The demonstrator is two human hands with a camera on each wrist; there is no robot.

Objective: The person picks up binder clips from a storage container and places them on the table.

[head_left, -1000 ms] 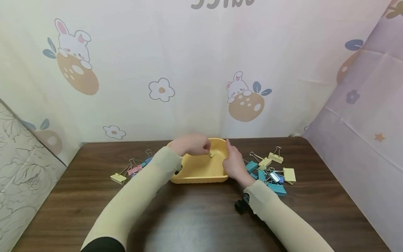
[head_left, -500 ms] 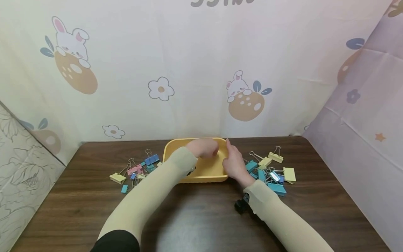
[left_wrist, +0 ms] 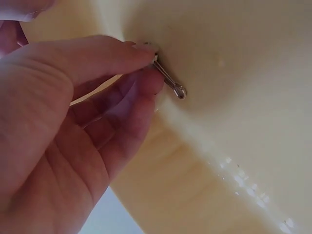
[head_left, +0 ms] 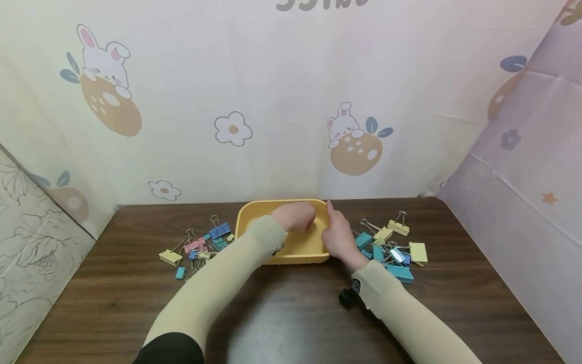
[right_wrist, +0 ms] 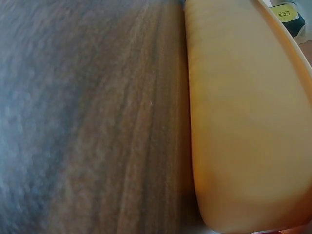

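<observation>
In the yellow tray, my left hand is low near the right end, its back toward the head camera. The left wrist view shows its thumb and fingertips pinching a small binder clip, whose metal wire handle sticks out close to the tray's inner surface. Most of the clip's body is hidden behind the fingertips. My right hand holds the tray's right end at the rim, one finger pointing toward the back corner. Only the tray's outer wall and the table show clearly in the right wrist view.
Yellow, pink, blue and teal binder clips lie loose left of the tray, partly behind my left sleeve. Another pile of binder clips lies by my right wrist. The dark wooden table ends at a printed curtain.
My left hand has shifted right inside the tray, and the small yellow clip seen below its fingers is now hidden in the head view. My right hand stays put.
</observation>
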